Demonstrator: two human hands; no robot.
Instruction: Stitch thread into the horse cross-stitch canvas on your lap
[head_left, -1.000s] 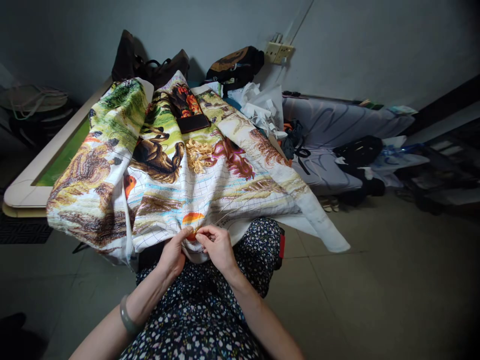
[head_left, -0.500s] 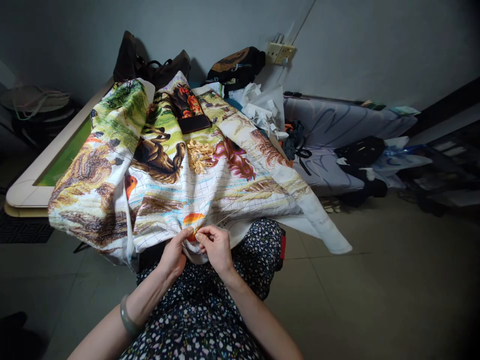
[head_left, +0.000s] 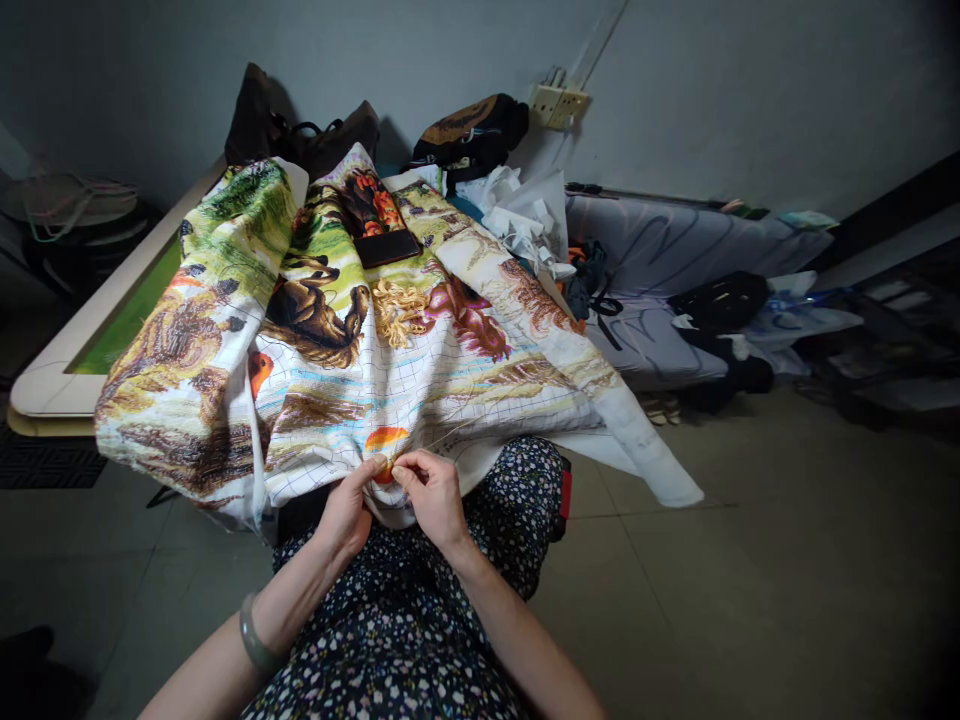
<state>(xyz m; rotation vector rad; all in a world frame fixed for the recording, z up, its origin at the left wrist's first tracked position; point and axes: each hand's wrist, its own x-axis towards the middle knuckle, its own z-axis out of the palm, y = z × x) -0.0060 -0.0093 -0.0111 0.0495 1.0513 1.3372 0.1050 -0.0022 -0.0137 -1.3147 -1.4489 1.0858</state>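
Observation:
A large cross-stitch cloth (head_left: 495,385) with printed and stitched coloured patterns drapes from the table over my lap. My left hand (head_left: 349,508) grips its near edge, thumb on top beside an orange patch (head_left: 386,437). Just right of that thumb, my right hand (head_left: 431,495) is closed in a pinch at the orange patch. Whatever sits between its fingertips is too small to make out. A thin thread seems to run from near the right hand up and right across the cloth. A dark phone (head_left: 387,248) lies on the cloth farther back.
A pale-rimmed table (head_left: 45,385) with a green top stands under the cloth. Behind are a dark bag (head_left: 330,140), a black-and-brown pouch (head_left: 472,135) and white plastic bags (head_left: 525,215). To the right, a covered sofa (head_left: 637,245) holds dark items. A wall socket (head_left: 559,105) is above.
Both hands stay at the orange patch. My right fingertips have shifted very slightly; the cloth and other things look the same.

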